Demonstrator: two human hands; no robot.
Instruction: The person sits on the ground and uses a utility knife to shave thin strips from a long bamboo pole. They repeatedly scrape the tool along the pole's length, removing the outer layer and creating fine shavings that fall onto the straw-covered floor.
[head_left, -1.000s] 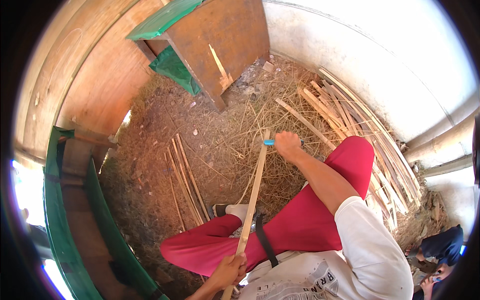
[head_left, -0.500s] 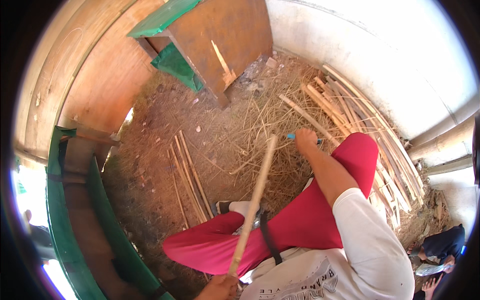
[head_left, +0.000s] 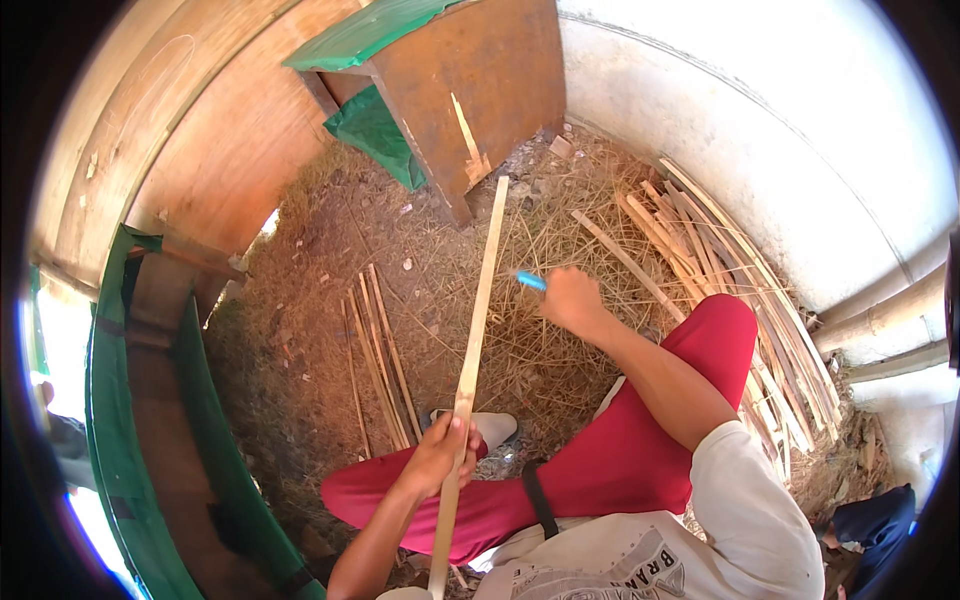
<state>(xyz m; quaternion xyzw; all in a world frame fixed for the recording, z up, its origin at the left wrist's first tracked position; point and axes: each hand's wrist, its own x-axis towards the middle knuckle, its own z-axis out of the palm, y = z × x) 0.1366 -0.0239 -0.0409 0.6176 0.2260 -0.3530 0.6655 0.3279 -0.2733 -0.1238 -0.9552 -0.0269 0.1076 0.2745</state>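
Note:
My left hand [head_left: 440, 457] is closed around a long, pale bamboo strip [head_left: 485, 290]. The strip's upper end points away toward the cabinet, and its lower end runs down past my forearm. To the right of the strip, apart from it, my right hand [head_left: 573, 298] makes a fist on a slim blue tool [head_left: 531, 281]. Part of that tool sticks out leftward from the fist; its exact kind cannot be made out. My crossed legs in red trousers [head_left: 600, 440] lie beneath both arms.
Several bamboo strips [head_left: 384, 350] lie on the ground at left. A larger pile of strips [head_left: 760, 290] runs along the white wall at right. Thin shavings [head_left: 520, 330] litter the earth. A brown cabinet [head_left: 490, 70] stands ahead, a green-edged wooden frame [head_left: 125, 430] at left. Another person [head_left: 870, 530] is at lower right.
My left hand has moved up and forward along with the bamboo strip, whose far end now reaches much farther ahead. My right hand has shifted left, closer to the strip, still gripping the blue tool.

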